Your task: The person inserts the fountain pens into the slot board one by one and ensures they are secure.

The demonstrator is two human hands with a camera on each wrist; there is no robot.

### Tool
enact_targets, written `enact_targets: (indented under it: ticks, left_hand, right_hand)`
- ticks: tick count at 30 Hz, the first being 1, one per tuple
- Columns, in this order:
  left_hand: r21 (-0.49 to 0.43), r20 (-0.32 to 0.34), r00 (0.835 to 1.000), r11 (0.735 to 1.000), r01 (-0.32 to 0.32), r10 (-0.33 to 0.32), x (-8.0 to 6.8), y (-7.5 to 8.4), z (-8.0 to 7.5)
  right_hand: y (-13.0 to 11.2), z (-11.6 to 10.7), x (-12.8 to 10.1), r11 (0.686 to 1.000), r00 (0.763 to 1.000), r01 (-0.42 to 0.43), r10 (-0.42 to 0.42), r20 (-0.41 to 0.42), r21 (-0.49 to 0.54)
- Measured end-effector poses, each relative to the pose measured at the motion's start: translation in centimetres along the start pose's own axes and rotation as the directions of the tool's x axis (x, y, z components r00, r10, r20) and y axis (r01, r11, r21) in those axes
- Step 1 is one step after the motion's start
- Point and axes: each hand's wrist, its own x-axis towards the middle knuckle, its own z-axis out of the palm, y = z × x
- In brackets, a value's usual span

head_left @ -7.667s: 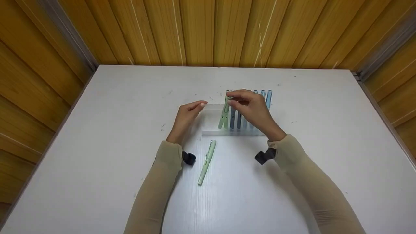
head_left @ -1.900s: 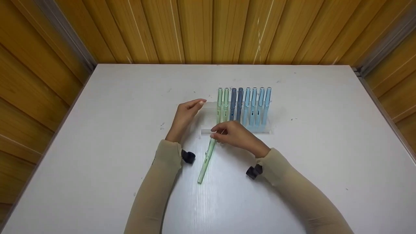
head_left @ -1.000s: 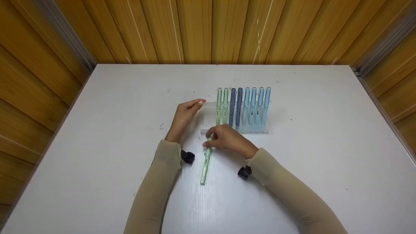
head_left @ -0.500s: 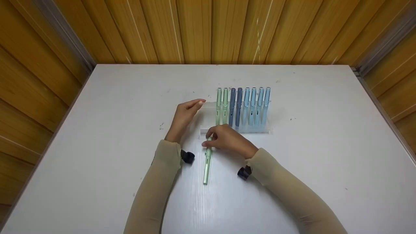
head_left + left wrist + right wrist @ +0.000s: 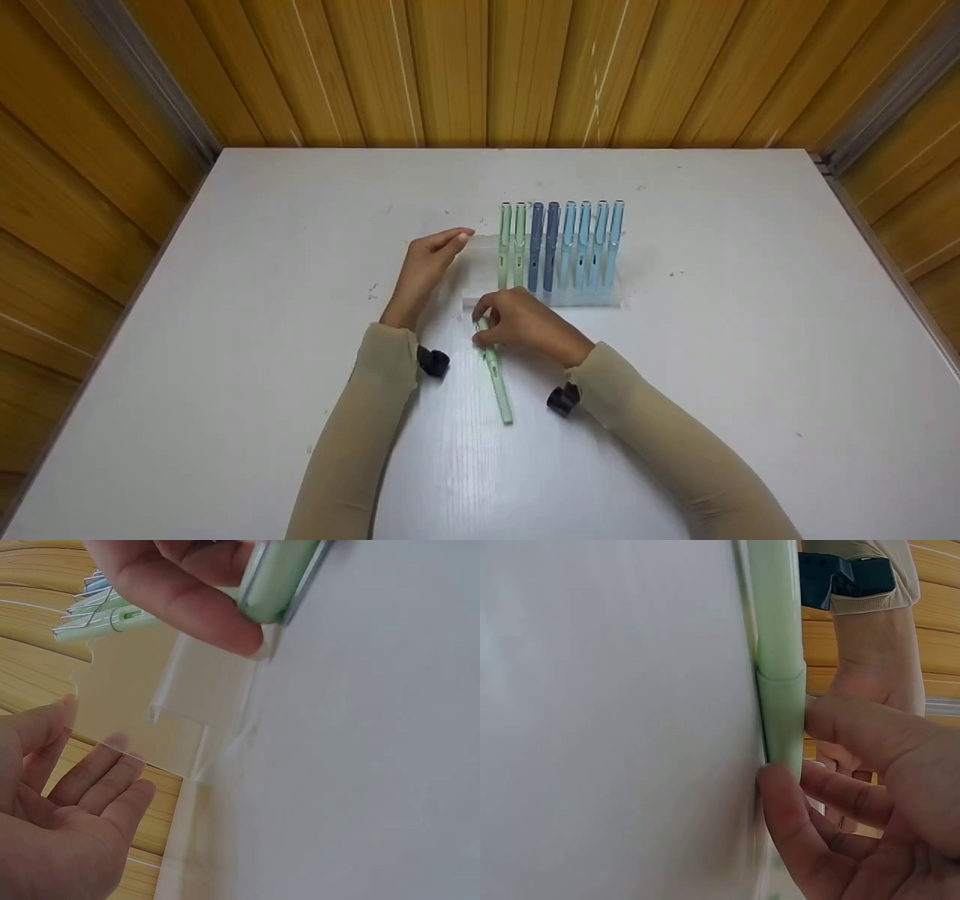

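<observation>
Green pen point(image 5: 498, 375) lies on the surface, cap end pinched by your right hand point(image 5: 525, 324) fingers, just before the rack point(image 5: 600, 301). Eight pens are racked; this one remains. Your left hand point(image 5: 424, 271) rests with relaxed, spread fingers beside the rack.

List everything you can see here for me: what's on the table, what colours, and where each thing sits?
Clear pen stand: one, transparent, middle of the table.
Green pens in stand: two, pale green, upright at the left of the row.
Dark blue pens: two, next in the row.
Light blue pens: four, at the right of the row.
Loose green pen: one, pale green, lying on the table before the stand.
Table: one, white.
Wall panels: yellow-brown wood, behind and beside.
Left hand: touches the stand's left end.
Right hand: pinches the loose pen's far end.
</observation>
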Motion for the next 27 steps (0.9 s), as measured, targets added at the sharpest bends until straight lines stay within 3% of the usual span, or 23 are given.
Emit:
enact_targets:
  ticks: [6, 15, 27]
  left_hand:
    - [-0.014, 0.006, 1.000, 1.000, -0.007, 0.007, 0.0, -0.1, 0.0]
    - [-0.020, 0.004, 1.000, 1.000, -0.015, 0.015, -0.1, -0.1, 0.0]
    - [-0.001, 0.006, 1.000, 1.000, -0.012, 0.012, 0.0, 0.0, 0.0]
  right_hand:
    - [0.3, -0.3, -0.2, 0.999, 0.999, 0.021, -0.023, 0.034, 0.048]
    - [0.9, -1.0, -0.1, 0.988, 0.996, -0.023, 0.009, 0.092, 0.151]
    - [1.3, -1.3, 0.0, 0.984, 0.994, -0.035, 0.016, 0.111, 0.176]
